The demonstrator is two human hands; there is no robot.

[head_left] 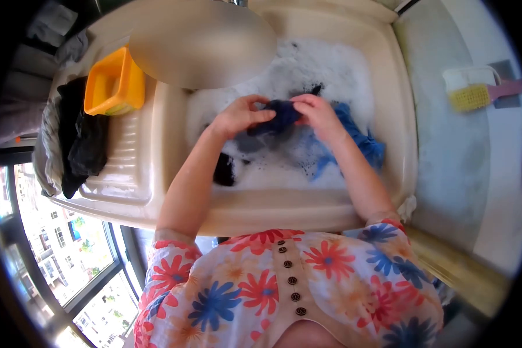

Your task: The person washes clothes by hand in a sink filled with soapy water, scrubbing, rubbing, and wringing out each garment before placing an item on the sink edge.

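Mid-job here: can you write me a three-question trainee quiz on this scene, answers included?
1. Which describes the left hand, the right hand and the dark cloth?
A) Only the left holds it
B) Neither touches it
C) Both hold it

2. True or false: the orange container sits in the suds.

3. Fill in: as the picture shows it, the yellow-headed brush is to the ____ of the basin.

Key:
1. C
2. False; it is left of the basin, outside the suds.
3. right
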